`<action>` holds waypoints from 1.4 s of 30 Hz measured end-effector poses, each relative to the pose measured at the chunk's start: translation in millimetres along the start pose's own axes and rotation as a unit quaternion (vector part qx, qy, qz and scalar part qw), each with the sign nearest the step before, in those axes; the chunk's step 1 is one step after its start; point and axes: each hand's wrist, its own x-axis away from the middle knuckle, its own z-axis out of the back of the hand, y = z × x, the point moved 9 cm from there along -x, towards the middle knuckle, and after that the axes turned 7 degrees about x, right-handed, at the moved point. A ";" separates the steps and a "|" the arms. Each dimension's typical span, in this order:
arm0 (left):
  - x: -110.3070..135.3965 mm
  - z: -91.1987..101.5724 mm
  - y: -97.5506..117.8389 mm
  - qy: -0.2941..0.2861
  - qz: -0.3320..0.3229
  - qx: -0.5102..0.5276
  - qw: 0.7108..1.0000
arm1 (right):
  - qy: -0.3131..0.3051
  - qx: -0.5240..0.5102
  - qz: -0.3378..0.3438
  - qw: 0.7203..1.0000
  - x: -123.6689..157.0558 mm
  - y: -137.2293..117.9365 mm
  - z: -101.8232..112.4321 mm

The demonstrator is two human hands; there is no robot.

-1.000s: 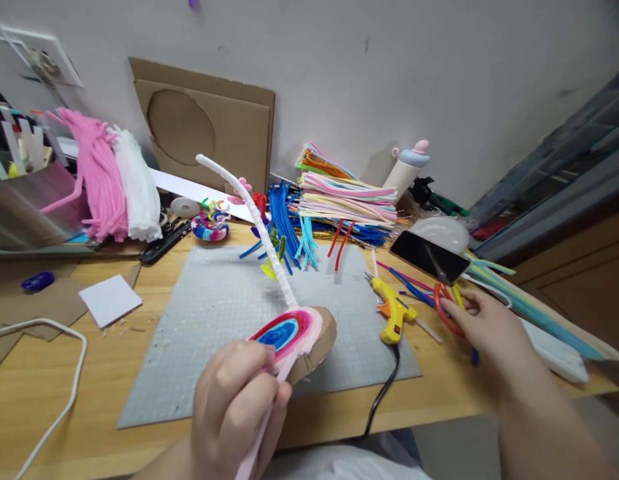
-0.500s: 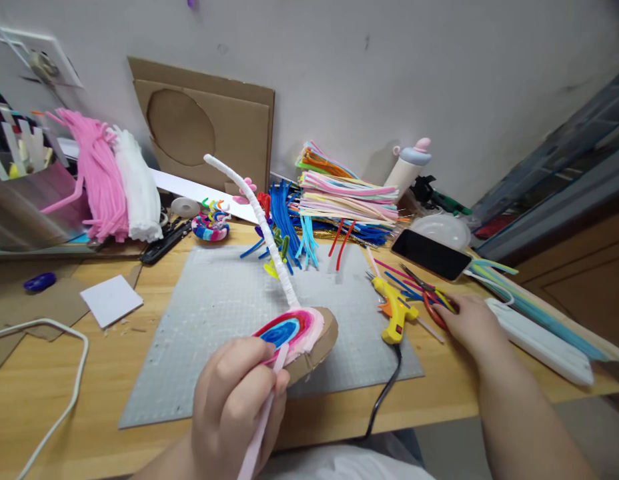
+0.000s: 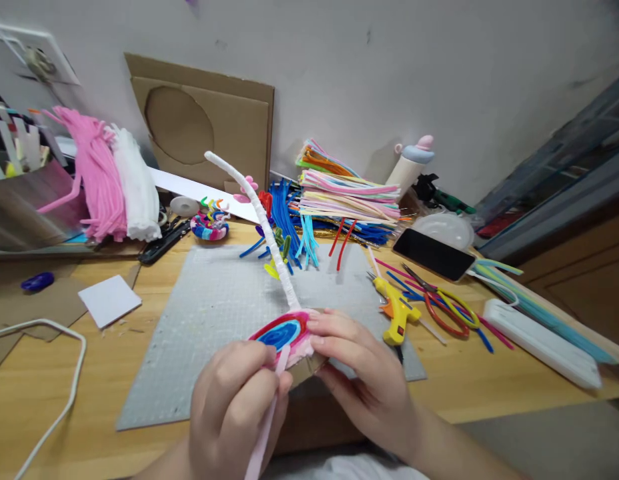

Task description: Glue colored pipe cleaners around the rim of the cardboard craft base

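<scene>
A cardboard disc is held tilted above the front of the grey cutting mat. Its top bears coiled pipe cleaner in blue, red and pink rings, and a curved white-wrapped stem rises from its far edge. My left hand is closed at the disc's near left edge, pinching a pale pink pipe cleaner whose tail hangs toward me. On the other side, my right hand grips the disc, fingers on the pink outer ring and thumb under the cardboard rim.
Right of the mat lie a yellow glue gun, scissors with red and yellow handles, a phone and a white power strip. Pipe cleaner bundles and cardboard sheets are along the wall.
My right hand has let go of the scissors on the right, moved left and taken hold of the disc's right edge. My left hand has kept its grip.
</scene>
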 end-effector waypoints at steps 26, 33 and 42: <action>20.6 -0.4 12.0 -0.022 -0.084 0.034 0.996 | -0.020 0.063 0.098 0.993 20.0 -16.5 -6.8; 32.1 -20.0 11.7 -0.134 -0.101 0.015 0.986 | -0.068 0.106 0.076 0.989 36.1 1.5 -26.5; 57.1 -31.5 -28.5 -0.232 -0.025 -0.088 0.968 | -0.156 0.146 0.021 0.977 17.4 21.7 -77.7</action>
